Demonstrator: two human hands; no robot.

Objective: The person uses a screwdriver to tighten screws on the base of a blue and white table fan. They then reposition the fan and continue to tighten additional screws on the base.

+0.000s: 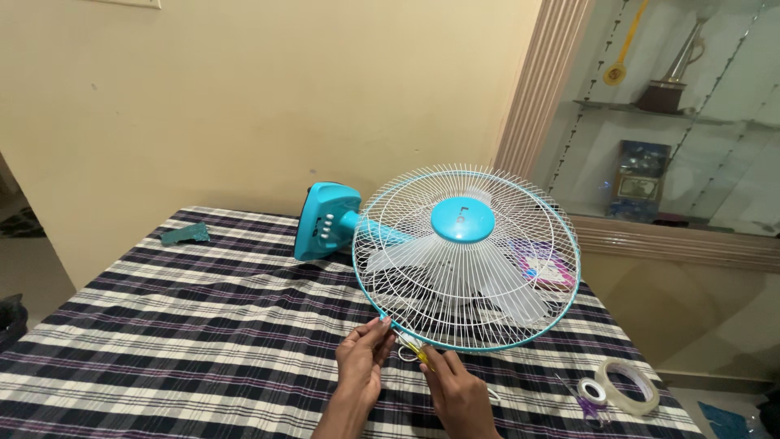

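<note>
A turquoise table fan point(455, 252) lies on a checked tablecloth point(162, 325), its guard on; at its lower rim, the left hand point(363, 358) pinches the ring while the right hand point(457, 390) grips a yellow-handled screwdriver point(416, 351).

Both forearms cut off by the bottom edge. Left hand point(363, 358) fingers point(380, 329) pinch at the fan guard rim point(382, 313); the contact spot is too small to tell exactly. Right hand point(457, 389) holds a small yellow-handled tool point(414, 349), tip hidden at the rim, kind unclear. Fan blades point(455, 272) blurred behind the wire grille. Fan base point(325, 219) partly hidden by the guard. Small purple item point(587, 402) by the tape rolls too small to identify. Worktop point(162, 325) cut off left and bottom. Dark object point(10, 317) at left edge cut off.
</note>
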